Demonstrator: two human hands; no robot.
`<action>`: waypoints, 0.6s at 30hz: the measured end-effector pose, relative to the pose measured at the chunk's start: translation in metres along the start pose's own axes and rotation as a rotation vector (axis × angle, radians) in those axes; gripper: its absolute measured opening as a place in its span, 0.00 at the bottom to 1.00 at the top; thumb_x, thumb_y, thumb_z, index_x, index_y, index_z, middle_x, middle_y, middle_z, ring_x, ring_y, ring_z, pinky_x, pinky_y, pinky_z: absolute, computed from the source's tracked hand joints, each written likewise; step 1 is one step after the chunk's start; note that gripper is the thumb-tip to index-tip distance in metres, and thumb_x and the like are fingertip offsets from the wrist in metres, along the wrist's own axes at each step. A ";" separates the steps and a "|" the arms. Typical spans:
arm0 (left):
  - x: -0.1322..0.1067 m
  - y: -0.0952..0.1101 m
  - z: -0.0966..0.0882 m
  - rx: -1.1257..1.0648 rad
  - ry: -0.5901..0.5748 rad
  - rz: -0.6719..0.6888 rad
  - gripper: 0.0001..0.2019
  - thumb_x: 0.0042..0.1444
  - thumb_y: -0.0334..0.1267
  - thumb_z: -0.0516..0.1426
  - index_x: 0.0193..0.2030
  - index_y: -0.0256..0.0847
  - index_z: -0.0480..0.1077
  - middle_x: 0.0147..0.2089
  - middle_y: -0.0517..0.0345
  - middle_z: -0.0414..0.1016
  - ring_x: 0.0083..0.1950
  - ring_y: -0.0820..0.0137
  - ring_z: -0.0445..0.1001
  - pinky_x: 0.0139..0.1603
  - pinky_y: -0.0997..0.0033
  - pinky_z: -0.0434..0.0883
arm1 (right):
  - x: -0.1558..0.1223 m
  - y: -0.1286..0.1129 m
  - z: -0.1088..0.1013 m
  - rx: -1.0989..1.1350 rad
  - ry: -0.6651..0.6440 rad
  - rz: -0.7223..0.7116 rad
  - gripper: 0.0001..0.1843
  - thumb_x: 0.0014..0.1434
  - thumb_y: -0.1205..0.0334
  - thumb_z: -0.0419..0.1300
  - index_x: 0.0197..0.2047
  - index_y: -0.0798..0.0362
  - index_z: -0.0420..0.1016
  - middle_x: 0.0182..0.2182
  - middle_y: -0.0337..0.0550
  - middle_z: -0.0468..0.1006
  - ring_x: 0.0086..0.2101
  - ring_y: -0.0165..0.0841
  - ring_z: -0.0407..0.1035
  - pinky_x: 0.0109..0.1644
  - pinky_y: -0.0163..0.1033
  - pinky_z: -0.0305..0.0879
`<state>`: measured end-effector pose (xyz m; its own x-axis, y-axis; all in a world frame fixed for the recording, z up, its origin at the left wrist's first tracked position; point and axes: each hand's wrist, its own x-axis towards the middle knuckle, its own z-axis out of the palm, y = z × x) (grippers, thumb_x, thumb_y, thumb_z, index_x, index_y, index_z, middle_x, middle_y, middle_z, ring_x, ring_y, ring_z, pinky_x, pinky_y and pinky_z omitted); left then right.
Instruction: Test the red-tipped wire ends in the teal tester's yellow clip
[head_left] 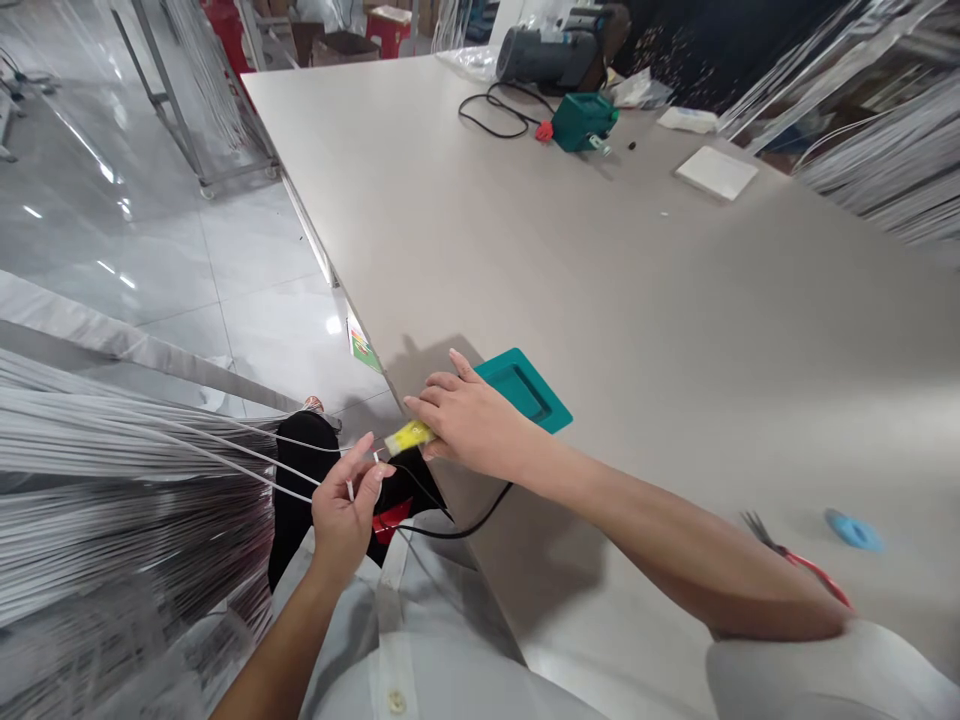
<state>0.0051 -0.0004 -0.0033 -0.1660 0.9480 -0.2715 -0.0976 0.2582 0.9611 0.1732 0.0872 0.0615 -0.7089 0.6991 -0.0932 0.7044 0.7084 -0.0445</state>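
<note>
Between its fingertips my left hand point(346, 505) pinches the ends of a few white cables point(247, 468), which run off to the bundle at the left. My right hand point(472, 415) is closed around a small yellow tool point(409, 437) whose tip points at the cable ends; its exact kind is hard to make out. That tip is close to the left fingertips, and I cannot tell whether it touches a cable. Just beyond my right hand lies a teal tray point(534, 395), partly covered by it. A black cord point(469, 532) loops below both hands over the table edge.
Red-handled pliers point(795, 562) and a blue ring-shaped item point(855, 530) lie at the right on the table point(637, 290). Farther back are a green device point(585, 122), a grey motor point(544, 55) and a white block point(716, 173). Cable bundles point(112, 440) hang at the left.
</note>
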 end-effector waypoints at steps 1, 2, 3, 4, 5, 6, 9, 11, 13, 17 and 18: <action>-0.001 0.001 -0.001 -0.004 0.003 -0.006 0.22 0.49 0.38 0.59 0.52 0.36 0.66 0.30 0.56 0.78 0.33 0.71 0.73 0.37 0.72 0.67 | -0.001 0.000 -0.001 0.024 0.008 -0.002 0.25 0.48 0.54 0.64 0.48 0.59 0.70 0.35 0.50 0.76 0.45 0.43 0.65 0.59 0.59 0.43; -0.001 0.003 -0.003 -0.012 0.009 -0.014 0.23 0.49 0.38 0.59 0.53 0.37 0.65 0.30 0.56 0.78 0.32 0.72 0.72 0.34 0.74 0.67 | -0.002 0.000 -0.002 0.057 0.028 -0.010 0.26 0.49 0.51 0.63 0.48 0.58 0.69 0.36 0.51 0.76 0.46 0.43 0.65 0.59 0.59 0.44; -0.002 0.004 -0.005 -0.028 0.019 -0.021 0.24 0.49 0.38 0.60 0.54 0.38 0.64 0.30 0.57 0.77 0.31 0.73 0.72 0.31 0.75 0.66 | -0.004 -0.002 -0.002 0.098 0.065 -0.023 0.27 0.49 0.50 0.62 0.49 0.58 0.69 0.38 0.51 0.76 0.46 0.43 0.64 0.59 0.59 0.45; -0.003 0.006 -0.006 -0.051 0.035 -0.024 0.23 0.49 0.38 0.60 0.53 0.39 0.64 0.29 0.58 0.77 0.29 0.74 0.71 0.28 0.76 0.64 | -0.006 -0.005 -0.002 0.145 0.124 -0.037 0.27 0.51 0.49 0.60 0.49 0.58 0.69 0.39 0.51 0.75 0.47 0.43 0.65 0.58 0.58 0.47; -0.004 0.008 -0.008 -0.081 0.050 -0.028 0.21 0.49 0.38 0.60 0.50 0.39 0.65 0.29 0.59 0.77 0.26 0.75 0.69 0.26 0.77 0.63 | -0.009 -0.009 -0.001 0.203 0.199 -0.049 0.25 0.53 0.50 0.59 0.50 0.57 0.68 0.41 0.51 0.75 0.46 0.41 0.65 0.58 0.57 0.50; -0.005 0.010 -0.010 -0.116 0.060 -0.035 0.17 0.49 0.38 0.60 0.46 0.39 0.66 0.28 0.59 0.76 0.24 0.77 0.67 0.24 0.78 0.61 | -0.012 -0.016 0.001 0.269 0.288 -0.058 0.21 0.56 0.53 0.56 0.50 0.57 0.68 0.42 0.51 0.74 0.45 0.39 0.66 0.57 0.54 0.54; -0.008 0.017 -0.013 -0.244 0.035 -0.079 0.08 0.49 0.38 0.60 0.35 0.38 0.67 0.26 0.60 0.75 0.20 0.81 0.61 0.20 0.81 0.57 | -0.018 -0.040 0.010 0.575 0.534 0.009 0.12 0.60 0.64 0.52 0.46 0.55 0.71 0.39 0.49 0.74 0.40 0.33 0.69 0.45 0.40 0.67; -0.011 0.021 -0.014 -0.332 -0.021 -0.123 0.07 0.49 0.37 0.60 0.33 0.37 0.68 0.25 0.60 0.73 0.19 0.82 0.58 0.18 0.81 0.54 | -0.019 -0.055 0.019 0.833 0.539 0.059 0.12 0.59 0.66 0.52 0.45 0.54 0.71 0.38 0.48 0.74 0.38 0.32 0.69 0.41 0.38 0.69; -0.014 0.024 -0.013 -0.409 -0.074 -0.171 0.07 0.49 0.37 0.60 0.32 0.36 0.69 0.22 0.61 0.71 0.17 0.84 0.55 0.16 0.82 0.50 | -0.016 -0.066 0.026 1.060 0.470 0.141 0.12 0.58 0.64 0.55 0.45 0.54 0.72 0.34 0.47 0.73 0.34 0.31 0.69 0.35 0.36 0.69; -0.016 0.028 -0.011 -0.489 -0.151 -0.263 0.09 0.46 0.38 0.61 0.27 0.35 0.68 0.19 0.61 0.69 0.14 0.86 0.49 0.15 0.81 0.44 | -0.007 -0.074 0.034 1.299 0.459 0.190 0.07 0.54 0.62 0.59 0.36 0.52 0.77 0.29 0.43 0.74 0.29 0.29 0.68 0.34 0.36 0.68; -0.015 0.029 -0.011 -0.492 -0.166 -0.274 0.09 0.46 0.38 0.61 0.26 0.35 0.68 0.19 0.61 0.68 0.14 0.86 0.48 0.15 0.81 0.43 | -0.006 -0.074 0.036 1.325 0.480 0.188 0.06 0.54 0.62 0.60 0.34 0.52 0.77 0.28 0.42 0.74 0.29 0.29 0.67 0.35 0.37 0.68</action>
<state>-0.0061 -0.0097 0.0279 0.0812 0.8855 -0.4576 -0.5656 0.4189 0.7103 0.1269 0.0270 0.0296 -0.3567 0.9255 0.1270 0.1090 0.1762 -0.9783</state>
